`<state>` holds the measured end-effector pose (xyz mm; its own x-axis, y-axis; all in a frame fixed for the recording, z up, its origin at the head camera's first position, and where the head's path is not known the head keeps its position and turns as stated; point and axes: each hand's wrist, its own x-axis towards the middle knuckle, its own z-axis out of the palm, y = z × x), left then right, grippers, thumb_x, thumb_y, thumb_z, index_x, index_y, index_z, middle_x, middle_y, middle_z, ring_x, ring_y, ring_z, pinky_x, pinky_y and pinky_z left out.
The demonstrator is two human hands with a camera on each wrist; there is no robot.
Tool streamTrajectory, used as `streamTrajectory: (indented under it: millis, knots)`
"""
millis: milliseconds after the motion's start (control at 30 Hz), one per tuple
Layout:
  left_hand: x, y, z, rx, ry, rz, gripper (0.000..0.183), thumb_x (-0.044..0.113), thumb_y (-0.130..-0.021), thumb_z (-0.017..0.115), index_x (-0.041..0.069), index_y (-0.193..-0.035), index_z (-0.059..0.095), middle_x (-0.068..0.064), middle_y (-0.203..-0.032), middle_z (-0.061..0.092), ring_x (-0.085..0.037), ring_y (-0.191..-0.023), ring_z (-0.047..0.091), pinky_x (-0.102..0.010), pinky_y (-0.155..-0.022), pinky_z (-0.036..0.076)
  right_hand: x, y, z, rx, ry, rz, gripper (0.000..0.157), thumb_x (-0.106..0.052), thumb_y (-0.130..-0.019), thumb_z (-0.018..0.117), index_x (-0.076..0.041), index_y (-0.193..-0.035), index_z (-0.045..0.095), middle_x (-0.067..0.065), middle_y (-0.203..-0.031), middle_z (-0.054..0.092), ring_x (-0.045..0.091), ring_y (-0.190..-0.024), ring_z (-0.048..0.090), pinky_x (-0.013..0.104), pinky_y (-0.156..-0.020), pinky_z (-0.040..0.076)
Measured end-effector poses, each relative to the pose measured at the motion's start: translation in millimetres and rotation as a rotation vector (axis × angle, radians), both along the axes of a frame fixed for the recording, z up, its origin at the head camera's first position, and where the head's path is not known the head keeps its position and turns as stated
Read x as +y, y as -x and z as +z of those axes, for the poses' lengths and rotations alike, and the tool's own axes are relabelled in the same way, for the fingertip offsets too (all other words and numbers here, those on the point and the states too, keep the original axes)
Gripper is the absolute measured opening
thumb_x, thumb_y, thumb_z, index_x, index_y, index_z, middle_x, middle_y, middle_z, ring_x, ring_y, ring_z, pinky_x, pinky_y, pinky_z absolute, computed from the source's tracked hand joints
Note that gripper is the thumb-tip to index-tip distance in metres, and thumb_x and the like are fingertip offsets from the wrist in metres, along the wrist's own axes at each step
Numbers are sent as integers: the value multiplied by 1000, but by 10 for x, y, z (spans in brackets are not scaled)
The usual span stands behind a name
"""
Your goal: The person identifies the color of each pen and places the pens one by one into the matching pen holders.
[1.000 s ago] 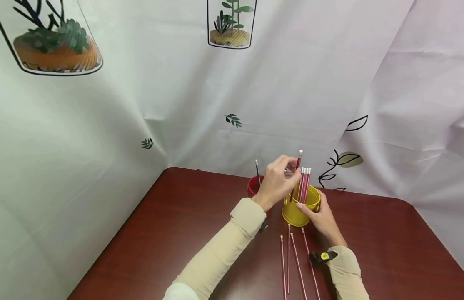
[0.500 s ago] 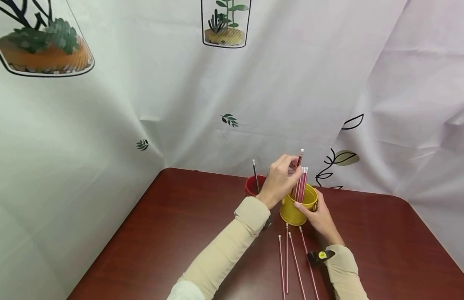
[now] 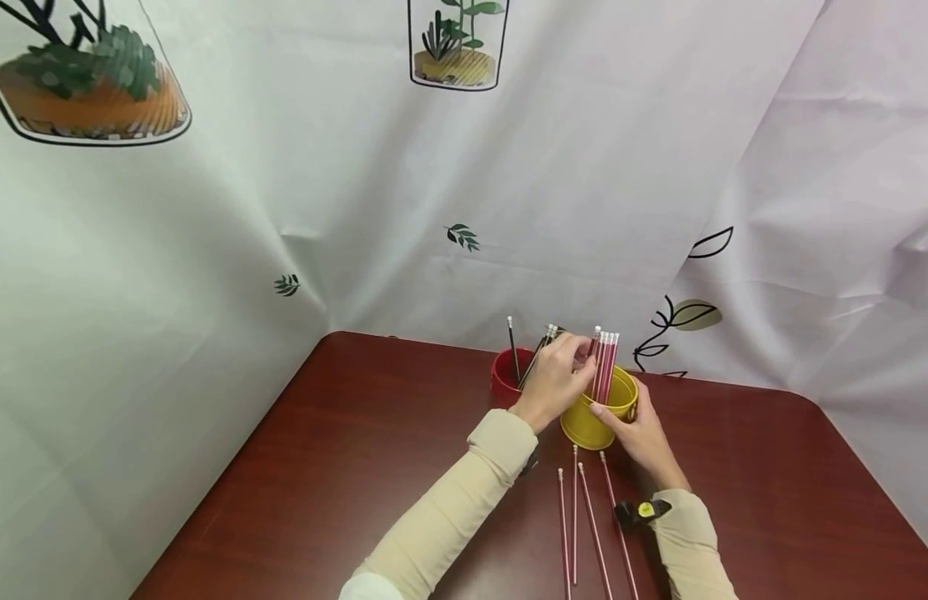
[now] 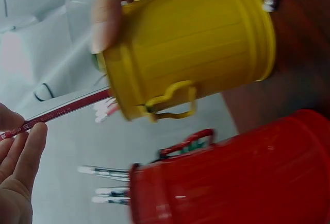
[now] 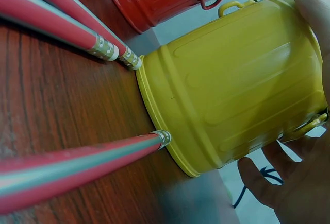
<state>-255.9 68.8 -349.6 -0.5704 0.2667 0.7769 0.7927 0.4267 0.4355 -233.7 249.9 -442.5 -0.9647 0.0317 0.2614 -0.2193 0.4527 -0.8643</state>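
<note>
Thumb and fingers of my left hand pinch a red pencil above the yellow bucket. Its lower end passes inside the bucket's mouth in the left wrist view, hidden by the wall. Several red-and-silver pencils stand in the same bucket, eraser ends up. My right hand grips the bucket at its right side, thumb at the near rim and fingers round the far side. To the left is a red bucket with several dark pencils in it, partly behind my left hand.
Several red-and-silver pencils lie on the brown table in front of the yellow bucket, eraser ends towards it. The two buckets stand close together near the back edge. A white printed cloth hangs behind the table.
My left hand has moved down with the red pencil, which sits lower in the yellow bucket. More dark pencils in the red bucket now show. The right hand keeps its grip.
</note>
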Motion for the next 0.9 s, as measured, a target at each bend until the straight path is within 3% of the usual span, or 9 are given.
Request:
streamTrajectory:
  millis: [433,900]
  knots:
    - [-4,80,-346,-68,31,-2,11,2,-80,63,0,-91,62,-5,-84,61,-8,-72,59,-5,-67,43,-13,14,-5,4,7,13,78,-30,-83,68,-15,-142,20,11,-126,46,19,-105,49,13,-82,41]
    - [-21,34,-443,-106,6,40,13,6,-81,66,1,-93,62,-5,-84,58,-8,-75,58,-5,-68,43,0,24,2,-1,-1,10,78,-31,-83,67,-14,-142,20,12,-126,46,18,-105,49,14,-82,42]
